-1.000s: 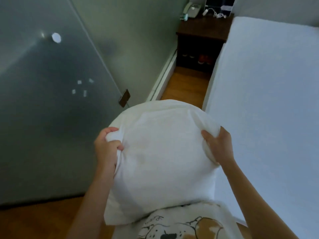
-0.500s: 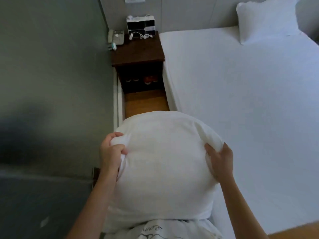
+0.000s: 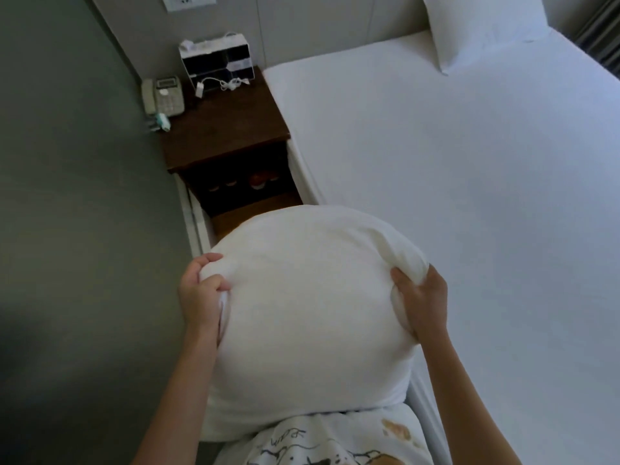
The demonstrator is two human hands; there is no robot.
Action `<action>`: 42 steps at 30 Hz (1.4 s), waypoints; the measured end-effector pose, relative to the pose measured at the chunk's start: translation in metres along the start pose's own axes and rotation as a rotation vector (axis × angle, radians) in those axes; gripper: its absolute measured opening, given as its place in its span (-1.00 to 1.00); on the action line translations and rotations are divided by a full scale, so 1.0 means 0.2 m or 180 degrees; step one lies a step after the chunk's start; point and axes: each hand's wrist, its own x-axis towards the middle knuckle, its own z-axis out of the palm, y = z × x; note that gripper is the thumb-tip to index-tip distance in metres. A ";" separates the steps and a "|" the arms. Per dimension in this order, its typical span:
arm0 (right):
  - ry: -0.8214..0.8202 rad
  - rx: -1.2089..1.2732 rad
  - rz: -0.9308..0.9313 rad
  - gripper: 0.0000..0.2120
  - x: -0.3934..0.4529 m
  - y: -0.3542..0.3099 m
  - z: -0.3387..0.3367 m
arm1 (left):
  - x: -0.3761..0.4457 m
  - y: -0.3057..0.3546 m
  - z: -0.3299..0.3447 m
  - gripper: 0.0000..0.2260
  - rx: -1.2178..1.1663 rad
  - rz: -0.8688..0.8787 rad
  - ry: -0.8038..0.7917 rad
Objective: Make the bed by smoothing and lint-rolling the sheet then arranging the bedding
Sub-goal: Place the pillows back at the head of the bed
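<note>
Head view: since 1 second ago the gaze has turned from the wall toward the bed, and now a second pillow shows at its head. The carried pillow hangs beside the bed's near edge; the left hand pinches one corner and the right hand grips the other. I judge it goes beside that pillow. Its lower part and the floor are hidden.

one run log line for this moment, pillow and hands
step: carrying pillow | left hand: grips its left edge | right hand: grips its right edge | second pillow: at head of bed
</note>
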 end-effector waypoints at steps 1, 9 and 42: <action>-0.0031 0.0058 -0.0010 -0.66 0.13 -0.04 0.08 | 0.13 0.05 0.07 -0.66 -0.0032 0.0056 0.0008; -0.0154 0.0124 -0.0177 -0.79 1.20 -0.62 0.55 | 1.07 0.67 0.55 -0.56 0.0005 0.0191 0.0147; 0.3195 0.0476 0.2076 -0.75 2.56 -0.88 0.84 | 2.66 1.60 3.02 -0.77 0.1931 -0.0313 -0.3908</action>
